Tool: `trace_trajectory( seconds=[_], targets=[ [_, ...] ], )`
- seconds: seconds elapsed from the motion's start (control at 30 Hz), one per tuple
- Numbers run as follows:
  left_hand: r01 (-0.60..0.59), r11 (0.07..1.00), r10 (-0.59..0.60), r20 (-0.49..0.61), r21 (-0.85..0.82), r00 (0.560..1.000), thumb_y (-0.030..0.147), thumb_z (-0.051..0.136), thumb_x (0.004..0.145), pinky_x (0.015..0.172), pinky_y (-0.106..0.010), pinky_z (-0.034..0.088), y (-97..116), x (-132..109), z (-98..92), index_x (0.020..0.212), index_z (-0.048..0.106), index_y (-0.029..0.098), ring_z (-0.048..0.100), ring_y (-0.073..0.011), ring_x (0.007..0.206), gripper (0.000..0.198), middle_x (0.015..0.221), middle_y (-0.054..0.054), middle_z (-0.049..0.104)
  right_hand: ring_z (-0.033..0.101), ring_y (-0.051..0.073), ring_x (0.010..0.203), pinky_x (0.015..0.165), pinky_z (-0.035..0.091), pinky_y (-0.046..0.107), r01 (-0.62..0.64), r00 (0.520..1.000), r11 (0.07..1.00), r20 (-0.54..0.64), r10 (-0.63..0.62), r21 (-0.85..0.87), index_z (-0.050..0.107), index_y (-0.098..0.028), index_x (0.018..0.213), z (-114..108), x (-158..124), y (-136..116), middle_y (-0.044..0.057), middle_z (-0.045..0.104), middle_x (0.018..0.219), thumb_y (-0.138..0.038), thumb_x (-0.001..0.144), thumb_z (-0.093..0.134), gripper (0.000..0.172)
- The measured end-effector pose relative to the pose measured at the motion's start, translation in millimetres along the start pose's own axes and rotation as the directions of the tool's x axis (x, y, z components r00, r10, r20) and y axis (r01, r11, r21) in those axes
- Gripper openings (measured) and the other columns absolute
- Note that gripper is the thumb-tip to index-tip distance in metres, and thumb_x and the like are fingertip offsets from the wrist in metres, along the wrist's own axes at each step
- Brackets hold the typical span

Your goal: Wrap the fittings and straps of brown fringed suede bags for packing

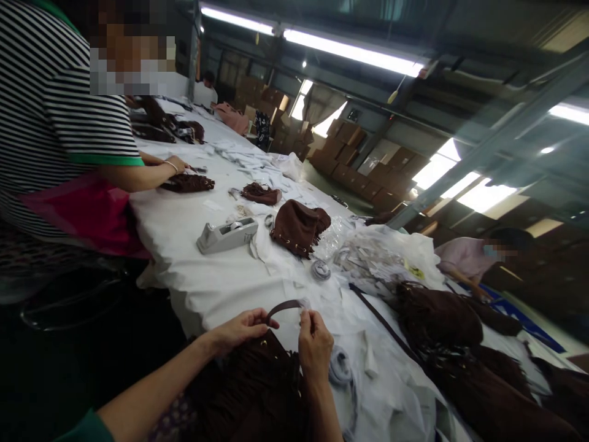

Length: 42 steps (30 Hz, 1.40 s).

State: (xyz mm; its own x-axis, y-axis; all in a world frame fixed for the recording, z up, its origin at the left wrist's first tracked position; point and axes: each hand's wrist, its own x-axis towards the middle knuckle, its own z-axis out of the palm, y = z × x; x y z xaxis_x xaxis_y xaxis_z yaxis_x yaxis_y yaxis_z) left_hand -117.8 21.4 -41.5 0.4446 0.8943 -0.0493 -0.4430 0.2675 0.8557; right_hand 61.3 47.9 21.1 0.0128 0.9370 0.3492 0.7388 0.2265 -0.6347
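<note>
A long table [177, 230] draped in white cloth slants away through the room. Beyond it, cardboard boxes [345, 153] are stacked under the windows. A co-worker in a striped shirt [41, 132] leans in on the left side, one hand by a brown fringed piece [188, 183] on the cloth. Over on the right, a heap of dark brown bags [439, 316] spreads along the table, near a mound of crumpled clear plastic [375, 255].

Right in front of the worker, at the table's near edge, sits another dark brown bag [248, 380] with brass-coloured eyelets (its lower part is too dark to make out). A smaller-looking brown pouch [294, 227] rests farther up the cloth, with a grey tape dispenser [227, 235] to its left.

The left hand [243, 328] is narrowed, thumb and fingers pinching a dark strap [286, 306] just above the bag. The right hand [316, 344] pinches the strap's other end, so it bows up between them. Smallest of all, a scrap of pale film [304, 302] shows at those right fingertips.
</note>
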Motion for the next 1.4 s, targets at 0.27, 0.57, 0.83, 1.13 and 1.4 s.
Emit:
trace_trajectory(
  seconds=[0.27,0.57,0.83,1.13,1.4],
  targets=[
    [-0.131,0.985,0.141,-0.080,0.116,0.987,0.032,0.071,0.071,0.073,-0.024,0.042,-7.7,10.6,2.5,0.088,0.059,0.013,0.053,-0.0134,0.076,0.028,0.083,-0.001,0.060,0.056,0.015,0.060,0.059,0.036,0.025,0.493,0.866,0.850,0.194,-0.461,-0.184,0.056,-0.020,0.074,19.4,-31.6,-11.0,0.003,0.060,0.066,-0.028,0.093,0.033,0.031],
    [-0.124,0.755,0.241,-0.096,0.644,0.966,0.027,0.051,0.080,0.068,-0.023,0.039,-2.2,4.9,8.7,0.098,0.064,0.019,0.054,-0.0150,0.078,0.024,0.084,0.001,0.063,0.061,0.019,0.065,0.061,0.042,0.029,0.214,0.967,0.955,0.180,-0.178,-0.203,0.058,-0.020,0.083,9.3,-7.6,9.2,0.005,0.065,0.071,-0.037,0.091,0.038,0.028],
    [-0.093,0.732,0.253,-0.142,0.675,0.957,0.030,0.050,0.083,0.070,-0.023,0.040,-4.4,3.0,11.4,0.101,0.066,0.021,0.057,-0.0156,0.078,0.026,0.086,0.002,0.067,0.067,0.022,0.079,0.072,0.050,0.031,0.048,0.984,0.996,0.165,-0.059,0.071,0.063,-0.017,0.102,14.9,-14.2,10.7,0.009,0.071,0.089,-0.045,0.082,0.053,0.036],
    [-0.113,0.754,0.261,-0.138,0.647,0.955,0.028,0.053,0.081,0.080,-0.024,0.041,-2.2,1.5,15.5,0.102,0.069,0.021,0.061,-0.0183,0.088,0.028,0.098,0.000,0.071,0.063,0.022,0.070,0.065,0.045,0.031,0.224,0.961,0.962,0.198,-0.191,-0.159,0.062,-0.018,0.084,25.7,-10.7,18.7,0.009,0.068,0.077,-0.039,0.092,0.032,0.038],
    [-0.129,0.774,0.280,-0.152,0.619,0.948,0.026,0.052,0.081,0.082,-0.025,0.042,-7.5,5.0,10.4,0.103,0.069,0.023,0.061,-0.0188,0.091,0.028,0.098,0.000,0.071,0.063,0.021,0.073,0.068,0.046,0.030,0.039,0.989,0.999,0.140,-0.043,0.030,0.061,-0.019,0.088,30.2,-25.4,10.4,0.007,0.068,0.079,-0.044,0.087,0.043,0.030]
  ],
)
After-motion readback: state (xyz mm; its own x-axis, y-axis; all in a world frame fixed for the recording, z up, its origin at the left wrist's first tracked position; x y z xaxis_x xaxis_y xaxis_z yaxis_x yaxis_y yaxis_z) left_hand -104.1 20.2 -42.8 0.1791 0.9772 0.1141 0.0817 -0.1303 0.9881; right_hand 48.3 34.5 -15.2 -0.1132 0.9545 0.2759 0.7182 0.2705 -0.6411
